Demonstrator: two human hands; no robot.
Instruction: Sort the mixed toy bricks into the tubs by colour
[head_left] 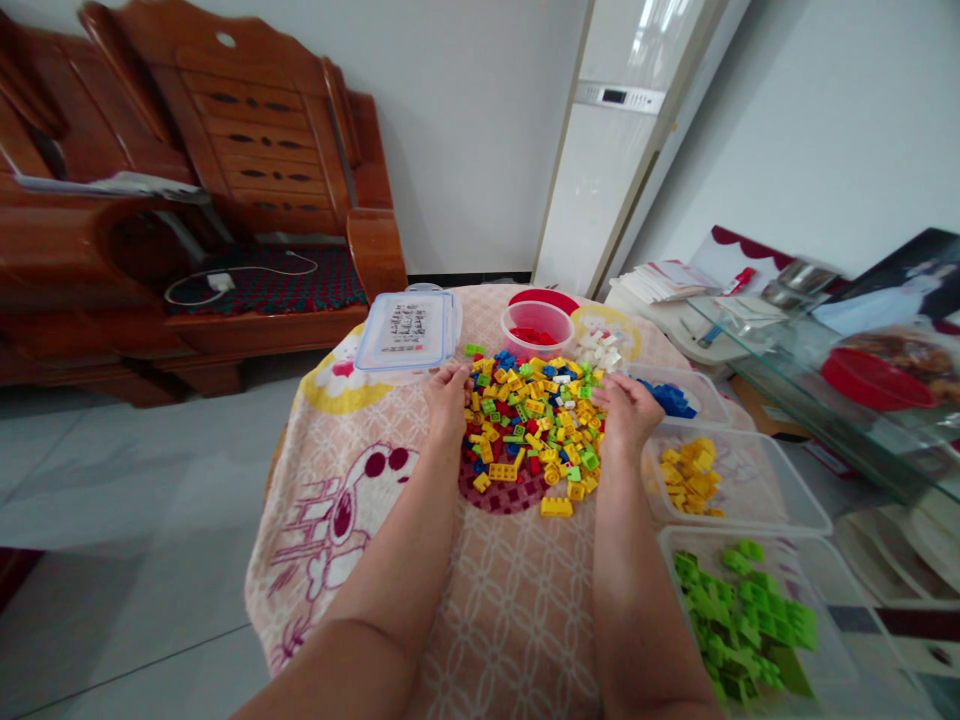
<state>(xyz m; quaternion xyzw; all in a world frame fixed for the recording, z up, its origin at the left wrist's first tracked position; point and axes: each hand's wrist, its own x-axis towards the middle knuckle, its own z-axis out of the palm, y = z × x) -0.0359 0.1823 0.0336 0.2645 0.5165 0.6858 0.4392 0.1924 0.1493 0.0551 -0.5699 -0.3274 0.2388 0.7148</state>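
Observation:
A heap of small toy bricks [534, 420] in yellow, green, red and blue lies in the middle of a round table covered by a pink patterned cloth [360, 500]. My left hand [447, 392] rests at the heap's left edge, its fingers curled down among the bricks. At the right edge my right hand [627, 410] does the same. What either hand grips, if anything, is hidden by the fingers. A single yellow brick [556, 507] lies apart at the near edge of the heap.
Clear tubs stand on the right: green bricks [742, 620], yellow bricks [694, 478], blue bricks [671, 398]. A round tub of red bricks [535, 330], white pieces [604, 347] and a lidded box [406, 330] sit behind. Wooden sofa [225, 200] left, glass table [840, 390] right.

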